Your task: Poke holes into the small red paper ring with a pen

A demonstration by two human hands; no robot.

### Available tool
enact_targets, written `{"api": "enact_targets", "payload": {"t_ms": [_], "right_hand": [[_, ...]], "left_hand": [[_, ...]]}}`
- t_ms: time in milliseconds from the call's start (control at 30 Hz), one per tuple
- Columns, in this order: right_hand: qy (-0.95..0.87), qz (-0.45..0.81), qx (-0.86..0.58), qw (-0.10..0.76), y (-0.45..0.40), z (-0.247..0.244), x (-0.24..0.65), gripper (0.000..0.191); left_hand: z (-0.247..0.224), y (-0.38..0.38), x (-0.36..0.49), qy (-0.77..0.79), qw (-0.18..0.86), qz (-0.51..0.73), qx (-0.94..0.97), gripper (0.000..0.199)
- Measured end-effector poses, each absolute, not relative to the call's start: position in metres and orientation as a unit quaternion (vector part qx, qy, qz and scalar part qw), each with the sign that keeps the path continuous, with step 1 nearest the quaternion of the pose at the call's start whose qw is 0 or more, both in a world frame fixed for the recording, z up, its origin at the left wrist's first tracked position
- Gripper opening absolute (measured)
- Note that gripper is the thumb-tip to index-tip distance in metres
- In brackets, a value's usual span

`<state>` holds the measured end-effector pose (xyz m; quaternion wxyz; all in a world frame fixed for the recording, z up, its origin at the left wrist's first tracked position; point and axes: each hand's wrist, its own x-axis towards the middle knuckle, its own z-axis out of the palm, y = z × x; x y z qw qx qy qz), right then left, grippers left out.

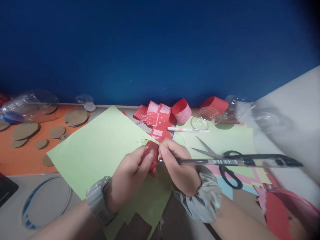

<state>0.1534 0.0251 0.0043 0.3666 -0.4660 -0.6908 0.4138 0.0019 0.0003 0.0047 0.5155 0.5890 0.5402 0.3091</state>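
Observation:
My left hand [130, 173] is closed around a small dark red piece [151, 153] with a fine patterned surface; what it is made of I cannot tell. A pale green jagged bit [143, 141] shows at its upper left. In the fingers of my right hand [181, 163] is a black pen [240, 160] with a barcode label, its long end pointing right. The pen's tip is close to the red piece; whether they touch I cannot make out. Beneath both hands lies a light green paper sheet [97, 143]. Black-handled scissors [231, 178] lie open, partly behind the pen.
Cardboard discs [26, 130] lie on orange paper [32, 165] at left, near a clear plastic bottle [27, 103]. Red paper strips [163, 121], a paper ring [182, 110] and a white marker [183, 129] sit at the back. A round clear lid [46, 203] is front left. A blue wall [160, 50] stands behind.

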Motion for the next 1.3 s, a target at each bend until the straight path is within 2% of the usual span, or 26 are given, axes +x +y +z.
{"api": "enact_targets", "payload": {"t_ms": [267,467,567,700,1100,1300], "right_hand": [[-0.691,0.419,-0.468,0.358,0.0231,0.0046,0.1533,0.029],[-0.580,0.442,-0.459,0.508,0.0240,0.0013,0.1532,0.030],[-0.540,0.436,-0.468,0.547,0.0246,0.0000,0.1527,0.030],[-0.551,0.438,-0.463,0.539,0.0230,0.0012,0.1520,0.031],[-0.594,0.422,-0.439,0.527,0.0201,-0.0004,0.1524,0.029],[-0.611,0.429,-0.460,0.481,0.0233,0.0027,0.1527,0.031]], "left_hand": [[0.0047,0.0011,0.0022,0.535,0.517,0.316,0.589,0.033],[0.0061,-0.0005,0.0020,0.525,0.547,0.353,0.548,0.035],[0.0062,-0.0023,0.0032,0.502,0.560,0.392,0.530,0.028],[0.0045,-0.0023,0.0055,0.471,0.579,0.402,0.531,0.023],[0.0066,0.0014,0.0018,0.504,0.551,0.345,0.569,0.037],[0.0052,0.0024,0.0022,0.532,0.528,0.301,0.589,0.040]]}}
